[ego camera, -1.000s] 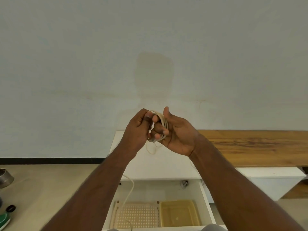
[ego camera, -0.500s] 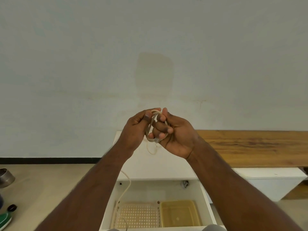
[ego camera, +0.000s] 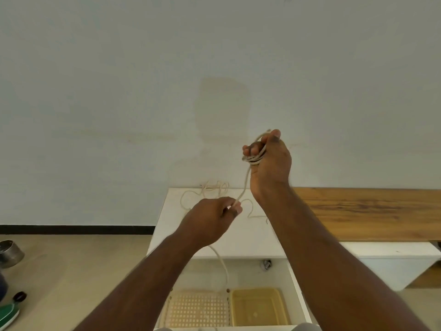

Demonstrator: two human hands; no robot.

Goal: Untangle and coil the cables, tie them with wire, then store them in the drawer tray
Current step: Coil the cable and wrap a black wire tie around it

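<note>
My right hand is raised in front of the wall and holds several loops of a cream cable wound around its fingers. From the coil the cable runs down to my left hand, which pinches it lower and to the left. Below that hand the cable hangs into the open drawer. A second tangle of cream cable lies on the white cabinet top at the back. In the drawer sit a perforated cream tray and a yellow tray.
A wooden bench top extends to the right of the cabinet. On the floor at the left are a metal pot and a green object with a dark cap. A plain wall fills the upper view.
My hands were together at the coil. Now the left hand has dropped down and left along the cable, and the right hand has risen to the right with the coil.
</note>
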